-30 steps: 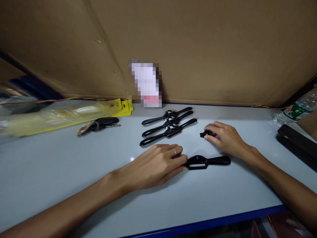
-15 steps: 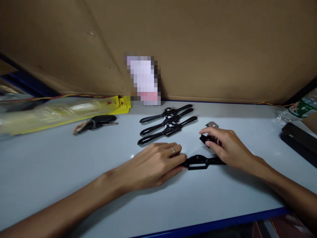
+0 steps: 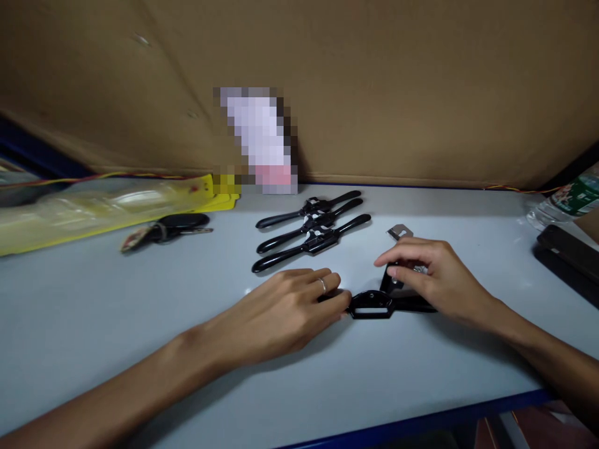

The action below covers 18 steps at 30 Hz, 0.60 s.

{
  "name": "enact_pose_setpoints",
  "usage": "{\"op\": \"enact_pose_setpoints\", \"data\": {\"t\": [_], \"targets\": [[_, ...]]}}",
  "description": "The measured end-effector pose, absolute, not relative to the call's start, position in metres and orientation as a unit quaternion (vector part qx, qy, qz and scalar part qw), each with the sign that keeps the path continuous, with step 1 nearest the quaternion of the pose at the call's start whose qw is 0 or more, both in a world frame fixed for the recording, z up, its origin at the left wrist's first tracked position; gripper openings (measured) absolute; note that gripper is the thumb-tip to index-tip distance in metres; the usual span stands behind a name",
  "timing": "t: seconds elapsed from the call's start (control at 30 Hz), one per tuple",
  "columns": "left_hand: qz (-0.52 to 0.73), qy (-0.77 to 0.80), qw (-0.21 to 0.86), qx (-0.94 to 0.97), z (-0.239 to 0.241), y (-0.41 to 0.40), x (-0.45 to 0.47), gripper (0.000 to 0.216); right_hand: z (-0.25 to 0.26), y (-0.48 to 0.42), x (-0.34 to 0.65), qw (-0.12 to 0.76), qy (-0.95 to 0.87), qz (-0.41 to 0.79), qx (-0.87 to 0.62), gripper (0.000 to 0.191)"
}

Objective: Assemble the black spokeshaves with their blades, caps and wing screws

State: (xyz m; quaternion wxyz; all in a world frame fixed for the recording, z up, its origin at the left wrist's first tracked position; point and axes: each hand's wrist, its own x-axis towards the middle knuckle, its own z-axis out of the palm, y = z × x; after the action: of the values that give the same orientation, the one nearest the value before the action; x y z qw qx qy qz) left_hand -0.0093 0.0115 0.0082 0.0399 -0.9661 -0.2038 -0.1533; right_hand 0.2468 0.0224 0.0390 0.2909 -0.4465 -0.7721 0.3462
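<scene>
The pale tabletop (image 3: 350, 374) bears black two-handled tools (image 3: 322, 242), a metal blade (image 3: 397, 232) and keys (image 3: 182, 222).

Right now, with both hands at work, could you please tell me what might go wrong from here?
The small black part could slip, as the right hand seems to hold it by the fingertips. That hand might knock the metal plate lying close beyond it. The black frame could turn if the left hand loosened.

From the near edge, close above the table (image 3: 412, 368), the head view looks forward and down toward cardboard (image 3: 397, 93) at the far edge.
</scene>
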Motion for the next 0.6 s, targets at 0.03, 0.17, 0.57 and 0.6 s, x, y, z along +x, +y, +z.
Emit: {"op": "enact_pose_setpoints", "data": {"t": [0.03, 0.17, 0.57, 0.6], "targets": [[-0.152, -0.204, 0.039, -0.966, 0.008, 0.011, -0.009, 0.025, 0.038, 0.028, 0.251, 0.301, -0.771, 0.33, -0.454, 0.018], [-0.152, -0.205, 0.037, -0.966, 0.009, 0.01, -0.009, 0.025, 0.027, 0.057, 0.273, 0.319, -0.729, 0.313, -0.518, 0.008], [-0.149, -0.214, 0.051, -0.964, 0.008, 0.012, -0.009, 0.027, 0.004, 0.094, 0.303, 0.27, -0.736, 0.107, -0.611, 0.009], [-0.15, -0.214, 0.052, -0.964, 0.008, 0.011, -0.008, 0.027, 0.005, 0.091, 0.3, 0.259, -0.742, 0.082, -0.613, 0.012]]}}
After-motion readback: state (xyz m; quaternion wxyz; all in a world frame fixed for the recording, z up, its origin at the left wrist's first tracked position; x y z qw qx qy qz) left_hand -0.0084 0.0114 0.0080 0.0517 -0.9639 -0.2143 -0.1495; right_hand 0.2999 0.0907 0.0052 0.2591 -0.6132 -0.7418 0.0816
